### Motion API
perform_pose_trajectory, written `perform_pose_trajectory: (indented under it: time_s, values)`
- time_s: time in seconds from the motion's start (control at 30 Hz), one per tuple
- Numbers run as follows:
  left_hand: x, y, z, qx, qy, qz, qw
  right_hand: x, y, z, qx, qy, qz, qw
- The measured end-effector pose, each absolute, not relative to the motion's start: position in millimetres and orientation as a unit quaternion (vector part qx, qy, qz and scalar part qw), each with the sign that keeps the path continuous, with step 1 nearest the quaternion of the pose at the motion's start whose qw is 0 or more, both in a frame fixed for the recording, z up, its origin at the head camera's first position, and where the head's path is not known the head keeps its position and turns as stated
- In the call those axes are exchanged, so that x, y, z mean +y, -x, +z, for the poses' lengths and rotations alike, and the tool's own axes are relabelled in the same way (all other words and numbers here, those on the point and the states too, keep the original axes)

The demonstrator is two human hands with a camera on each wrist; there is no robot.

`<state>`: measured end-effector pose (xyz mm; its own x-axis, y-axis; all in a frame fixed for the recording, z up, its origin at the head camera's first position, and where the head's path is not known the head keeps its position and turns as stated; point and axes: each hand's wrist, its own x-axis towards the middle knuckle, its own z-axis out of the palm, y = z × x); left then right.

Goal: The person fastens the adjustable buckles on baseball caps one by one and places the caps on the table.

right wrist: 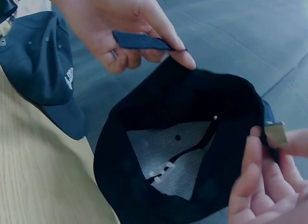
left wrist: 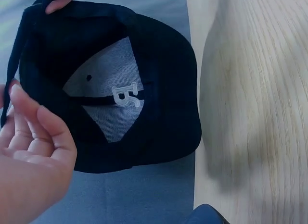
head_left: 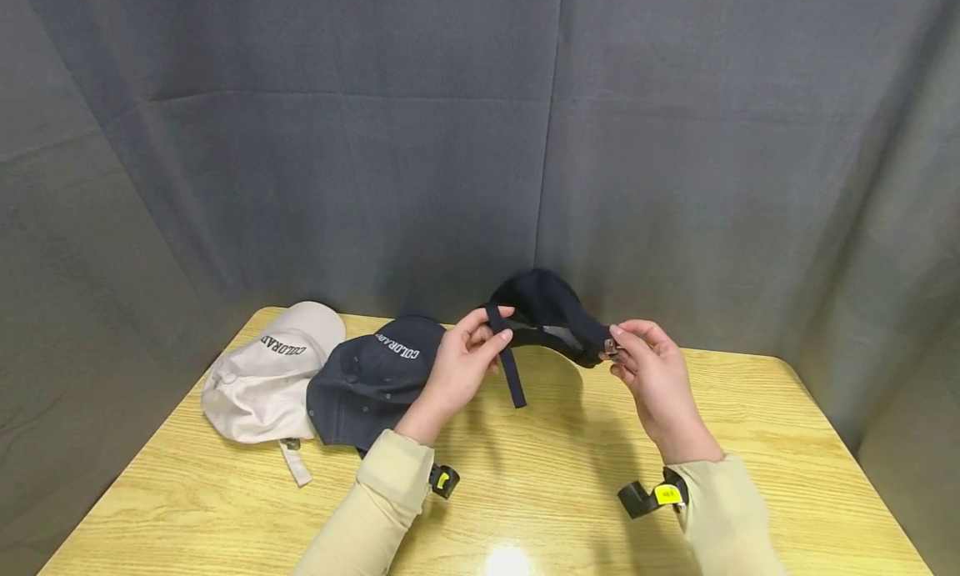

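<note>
A dark baseball cap [head_left: 543,297] is held up between both hands, its hollow inside turned towards me. My left hand [head_left: 459,372] pinches the cap's back strap [head_left: 513,380] between thumb and fingers, and the strap's free end hangs down below. On the other side, my right hand [head_left: 662,388] pinches the band by the metal buckle [right wrist: 275,134]. Strap and buckle are apart. Inside the cap, in the left wrist view, pale mesh lining [left wrist: 113,65] and white stitching [left wrist: 127,95] show.
To the left on the wooden table [head_left: 555,476] lie a beige cap [head_left: 258,393] and a navy cap [head_left: 360,393], side by side, both with white lettering. The beige one's strap [head_left: 296,463] sticks out towards me. A grey curtain [head_left: 375,159] hangs behind the table.
</note>
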<state>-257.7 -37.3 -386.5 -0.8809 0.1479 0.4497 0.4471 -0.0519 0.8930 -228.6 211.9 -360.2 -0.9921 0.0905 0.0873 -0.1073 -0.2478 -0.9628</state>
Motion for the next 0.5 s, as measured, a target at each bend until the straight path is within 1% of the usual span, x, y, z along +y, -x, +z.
perform_pose_trajectory:
  time_s: [0.17, 0.5]
  values:
    - [-40.0, 258.5, -386.1, -0.671, 0.215, -0.697, 0.132, 218.0, 225.8, -356.9, -0.616, -0.054, 0.784, 0.053]
    - [-41.7, 257.0, -387.3, -0.659, 0.214, -0.714, 0.101, 220.1, 227.6, -362.8, -0.68, -0.108, 0.719, 0.091]
